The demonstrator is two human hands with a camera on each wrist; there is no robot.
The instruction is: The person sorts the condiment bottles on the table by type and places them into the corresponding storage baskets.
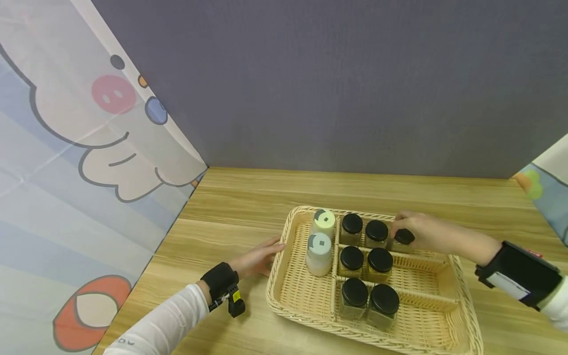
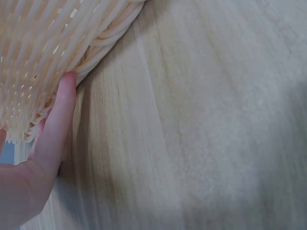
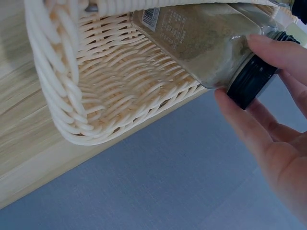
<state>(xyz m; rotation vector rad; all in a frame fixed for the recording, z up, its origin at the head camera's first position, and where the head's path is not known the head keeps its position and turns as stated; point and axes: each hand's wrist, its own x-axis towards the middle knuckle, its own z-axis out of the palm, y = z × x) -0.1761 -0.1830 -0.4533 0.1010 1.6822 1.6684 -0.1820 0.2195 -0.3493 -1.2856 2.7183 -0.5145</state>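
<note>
A pale wicker basket (image 1: 276, 291) with dividers stands on the wooden table. My left hand (image 1: 259, 257) is at its left side; in the left wrist view the straight fingers (image 2: 60, 112) rest against the outer wall. At the back right, my right hand (image 1: 419, 230) pinches a square clear spice jar (image 3: 192, 40) by its black lid between thumb and fingers. The jar holds brownish powder and bears a barcode label. It leans over the back compartment; whether its base touches the basket floor I cannot tell. Two more black-lidded jars (image 1: 376, 230) stand to its left in that row.
Two black-lidded jars (image 1: 379, 260) stand in the middle compartment and two (image 1: 383, 300) in the front one. The left compartment holds two bottles, one with a yellowish top (image 1: 324, 222), one with a white top (image 1: 319, 254). A grey partition (image 1: 333, 98) rises behind the table.
</note>
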